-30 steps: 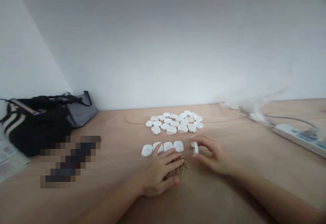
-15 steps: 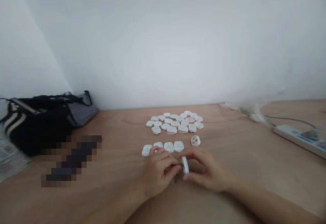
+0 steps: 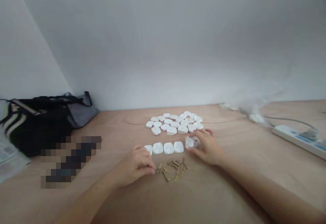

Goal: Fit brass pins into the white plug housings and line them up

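My right hand (image 3: 207,147) has thumb and fingers around a white plastic socket shell (image 3: 189,142), at the right end of a row of similar shells (image 3: 168,148). Another white shell (image 3: 196,142) lies partly hidden behind it, under the fingers. My left hand (image 3: 139,166) rests low at the left end of the row, thumb and forefinger pinched together beside a loose scatter of small brass strips (image 3: 174,165). What the pinch holds, if anything, is too small to make out. The left hand partly covers the leftmost shell (image 3: 148,149).
Several more white shells (image 3: 171,130) lie in a cluster farther back. A black bag (image 3: 38,122) stands at the left, with a pixelated dark object (image 3: 73,157) before it. At the right are a power strip (image 3: 297,139) and clear plastic wrapping (image 3: 254,110).
My right hand has moved the white shell away from me and right, to the row's end. My left hand has drawn back left, uncovering the brass strips.
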`<state>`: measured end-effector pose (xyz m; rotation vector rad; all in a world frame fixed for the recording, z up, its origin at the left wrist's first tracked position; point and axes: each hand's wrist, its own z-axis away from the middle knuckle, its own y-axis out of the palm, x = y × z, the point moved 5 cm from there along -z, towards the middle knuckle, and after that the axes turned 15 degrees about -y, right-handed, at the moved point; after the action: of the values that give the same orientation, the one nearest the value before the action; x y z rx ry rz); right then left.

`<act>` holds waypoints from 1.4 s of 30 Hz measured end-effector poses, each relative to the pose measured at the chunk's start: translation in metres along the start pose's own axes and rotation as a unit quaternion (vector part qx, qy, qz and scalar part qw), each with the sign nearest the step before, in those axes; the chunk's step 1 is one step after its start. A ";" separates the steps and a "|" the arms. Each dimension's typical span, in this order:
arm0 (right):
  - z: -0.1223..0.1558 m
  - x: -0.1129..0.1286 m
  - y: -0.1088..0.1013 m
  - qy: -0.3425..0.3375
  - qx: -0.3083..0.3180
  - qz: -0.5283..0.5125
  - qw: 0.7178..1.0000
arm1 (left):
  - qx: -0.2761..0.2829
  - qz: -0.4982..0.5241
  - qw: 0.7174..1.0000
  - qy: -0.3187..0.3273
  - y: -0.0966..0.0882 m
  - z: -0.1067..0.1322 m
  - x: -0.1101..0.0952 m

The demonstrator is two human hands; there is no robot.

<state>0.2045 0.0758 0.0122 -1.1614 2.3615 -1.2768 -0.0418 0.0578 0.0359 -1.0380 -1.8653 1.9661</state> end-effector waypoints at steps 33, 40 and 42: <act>0.029 -0.031 0.000 0.174 -0.095 -0.286 0.937 | 0.033 -0.097 0.976 -0.193 0.038 -0.005 0.030; 0.033 0.010 0.004 0.100 0.014 -0.307 0.946 | 0.021 -0.088 0.977 -0.193 0.041 -0.011 0.024; 0.036 0.017 0.003 0.096 0.033 -0.304 0.947 | 0.006 -0.080 0.978 -0.192 0.041 -0.010 0.025</act>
<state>0.2104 0.0426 -0.0085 -1.9153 2.1264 -1.6996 -0.0413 0.0749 -0.0106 -0.5052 -2.0441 2.1935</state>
